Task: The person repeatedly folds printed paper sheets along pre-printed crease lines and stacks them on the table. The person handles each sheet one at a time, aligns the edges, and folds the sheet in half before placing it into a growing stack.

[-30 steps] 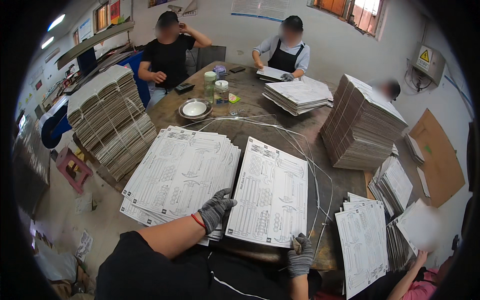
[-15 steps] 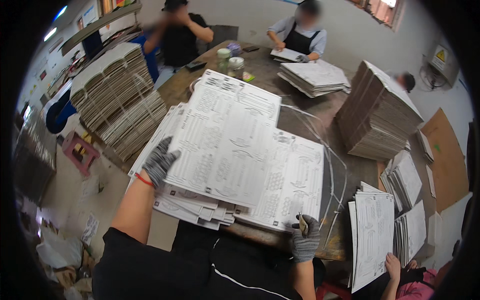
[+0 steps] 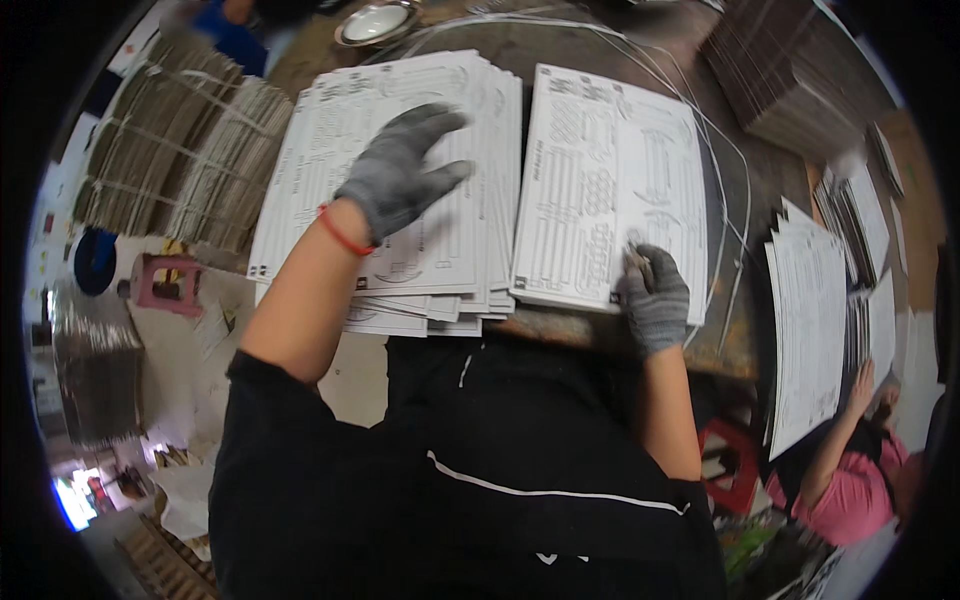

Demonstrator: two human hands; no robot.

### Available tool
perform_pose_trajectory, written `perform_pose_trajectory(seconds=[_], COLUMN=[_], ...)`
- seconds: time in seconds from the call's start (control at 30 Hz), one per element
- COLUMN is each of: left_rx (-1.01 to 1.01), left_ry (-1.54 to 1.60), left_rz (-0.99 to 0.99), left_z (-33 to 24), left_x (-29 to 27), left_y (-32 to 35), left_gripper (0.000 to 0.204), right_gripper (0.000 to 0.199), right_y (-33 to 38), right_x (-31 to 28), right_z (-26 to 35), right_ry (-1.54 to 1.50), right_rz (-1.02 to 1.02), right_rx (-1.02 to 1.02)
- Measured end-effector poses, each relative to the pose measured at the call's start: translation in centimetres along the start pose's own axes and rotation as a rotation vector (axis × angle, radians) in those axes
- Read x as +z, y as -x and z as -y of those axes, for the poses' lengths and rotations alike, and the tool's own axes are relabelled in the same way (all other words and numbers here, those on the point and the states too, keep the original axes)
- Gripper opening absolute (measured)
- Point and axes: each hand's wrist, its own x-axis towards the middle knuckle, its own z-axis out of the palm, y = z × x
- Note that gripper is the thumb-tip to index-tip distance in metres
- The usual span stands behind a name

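Note:
My left hand (image 3: 405, 165), in a grey knit glove with a red band at the wrist, is open above the left stack of printed white cardboard sheets (image 3: 325, 150). Its fingers and thumb are apart, slightly blurred. That stack is uneven, its sheets fanned at the right and near edges. Beside it lies a neater right stack of the same sheets (image 3: 570, 215). My right hand (image 3: 658, 300), gloved alike, rests at this stack's near right corner. Its fingers are curled round a small metallic piece (image 3: 634, 240), too small to name.
Tall strapped cardboard stacks stand at the left (image 3: 165, 150) and far right (image 3: 785, 80). Loose white strapping (image 3: 745, 190) curves round the right stack. A bowl (image 3: 375, 22) sits at the back. At right, a person in pink (image 3: 850, 490) has a hand by more sheets (image 3: 805, 330). Stools flank me.
The top sheet, earlier lying across both stacks under my left hand, now appears on the left stack. My left hand has let go and moved right. The view has tipped downward.

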Motion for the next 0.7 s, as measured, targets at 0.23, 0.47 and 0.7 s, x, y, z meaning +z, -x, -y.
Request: perform_pose_trajectory(seconds=[0.23,0.47,0.7], left_rx=[0.460,0.281,0.274], left_ry=[-0.372,-0.409,-0.396], left_rz=[0.304,0.454,0.445], left_z=[-7.1,-6.2,-6.2], left_x=[11.6,16.2,16.3], left_y=[-10.7,-10.8,-10.8], left_gripper=[0.059,0.071,0.071], right_gripper=[0.026,0.025,0.019], right_y=[0.5,0.0,-1.7], right_x=[0.3,0.7,2.8], right_z=[1.0,3.1,3.7], right_ry=[-0.054,0.082,0.199], right_rz=[-0.040,-0.005,0.001], right_rx=[0.073,0.163,0.070])
